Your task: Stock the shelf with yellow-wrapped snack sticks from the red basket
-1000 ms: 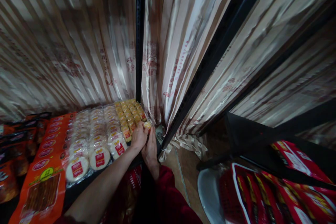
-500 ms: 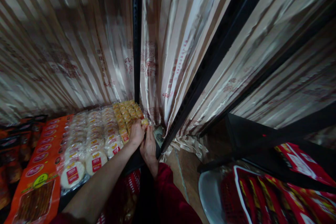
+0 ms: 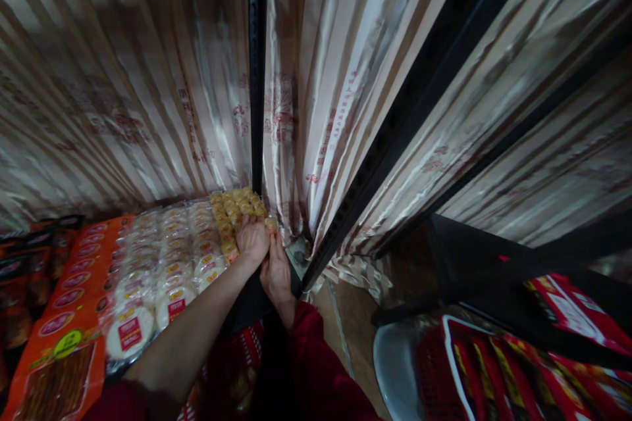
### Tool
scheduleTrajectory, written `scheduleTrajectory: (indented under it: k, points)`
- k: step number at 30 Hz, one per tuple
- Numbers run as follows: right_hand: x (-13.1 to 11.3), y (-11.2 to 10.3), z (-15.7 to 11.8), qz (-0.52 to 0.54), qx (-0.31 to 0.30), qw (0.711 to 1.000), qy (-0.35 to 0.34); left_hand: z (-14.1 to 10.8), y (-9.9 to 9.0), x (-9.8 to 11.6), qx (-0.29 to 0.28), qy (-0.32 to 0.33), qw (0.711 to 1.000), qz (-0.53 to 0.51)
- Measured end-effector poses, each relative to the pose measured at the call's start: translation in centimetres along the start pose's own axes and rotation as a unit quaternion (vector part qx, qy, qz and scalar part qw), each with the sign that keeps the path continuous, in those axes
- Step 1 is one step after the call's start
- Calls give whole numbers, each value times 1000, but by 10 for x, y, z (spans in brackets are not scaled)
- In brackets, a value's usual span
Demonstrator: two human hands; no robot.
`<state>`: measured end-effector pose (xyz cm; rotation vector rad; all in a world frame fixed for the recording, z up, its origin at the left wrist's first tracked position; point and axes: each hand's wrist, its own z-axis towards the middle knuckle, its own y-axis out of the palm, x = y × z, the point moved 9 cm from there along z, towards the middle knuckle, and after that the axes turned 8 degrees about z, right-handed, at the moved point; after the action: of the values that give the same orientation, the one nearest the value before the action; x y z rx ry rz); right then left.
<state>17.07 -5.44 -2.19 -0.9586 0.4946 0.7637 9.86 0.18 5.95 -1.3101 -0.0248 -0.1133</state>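
Observation:
Rows of small yellow wrapped packets [image 3: 236, 200] stand at the right end of the shelf. My left hand [image 3: 253, 240] lies over the near part of these rows, its fingers curled in among the packets; what they grip is hidden. Close beside it, my right hand [image 3: 276, 276] has its fingers pressed together, with the tips on a single yellow packet [image 3: 270, 223] at the right edge of the rows. To the left are rows of round white cakes in clear wrappers [image 3: 175, 299] with red labels.
An orange snack package [image 3: 64, 335] and dark packs [image 3: 29, 276] lie farther left. Black shelf posts [image 3: 257, 79] rise against striped curtains [image 3: 197, 112]. On the right are a black shelf [image 3: 474, 263], a red basket [image 3: 432, 368] of red packs and a pale round stool or tub [image 3: 395, 362].
My left hand has shifted slightly left and up, over the yellow packets. My right hand has moved a little left and stays by the end packet. The view has shifted slightly.

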Motion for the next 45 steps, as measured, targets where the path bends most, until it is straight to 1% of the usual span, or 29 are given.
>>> scheduleTrajectory:
  k: [4,11,17,20,27,34,38,41,43,45]
  points:
    - [0,3,3,-13,-12,1000,1,4,-2,-4,14,-8,1000,26]
    - [-1,6,5,-31,-20,999,-15,3,-2,-12,16,-33,999,22]
    - [-4,1,5,-24,-6,1000,-17,-5,-4,-6,63,7,998,6]
    - [-5,1,6,-23,-10,999,-25,-10,-2,-5,84,21,996,6]
    - [2,11,5,-18,-31,998,-48,-14,8,-5,64,33,997,-18]
    - [8,12,7,-10,-37,998,-46,-30,1,4,94,59,993,-30]
    - [8,11,8,-22,-32,998,-49,-44,2,11,84,95,989,-73]
    - [13,9,6,-15,-21,999,-37,-57,3,17,74,132,982,-111]
    - [18,8,3,-2,-13,1000,-25,-67,6,21,56,146,980,-121]
    - [23,6,1,12,-4,1000,-17,-75,11,22,29,145,982,-119]
